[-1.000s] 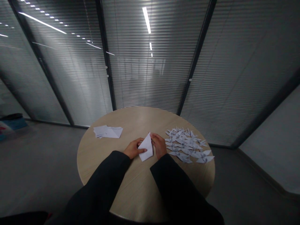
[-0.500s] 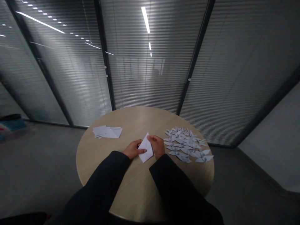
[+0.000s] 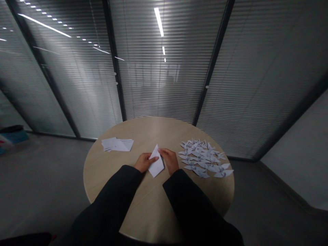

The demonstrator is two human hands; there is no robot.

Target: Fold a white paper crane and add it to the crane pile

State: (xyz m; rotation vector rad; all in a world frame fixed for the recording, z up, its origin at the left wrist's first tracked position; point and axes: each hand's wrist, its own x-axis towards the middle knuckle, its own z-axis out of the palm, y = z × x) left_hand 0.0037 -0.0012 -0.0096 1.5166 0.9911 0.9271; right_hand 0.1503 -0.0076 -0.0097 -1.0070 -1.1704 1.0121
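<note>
While clasped in a firm grip between left hand (image 3: 145,162) and right hand (image 3: 167,160), a folded white paper (image 3: 156,164) low over the round wooden counter (image 3: 151,133), long axis running straight ahead, narrow tip pointing away. Paper cranes (image 3: 202,159) spread just to the right; loose sheets (image 3: 118,144) farther left.

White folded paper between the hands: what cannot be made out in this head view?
White folded paper: folds partly hidden by left hand, right hand.
White paper cranes: creases too small.
White paper stack: sheet count too small.
Blue floor object: cut off by left edge.
</note>
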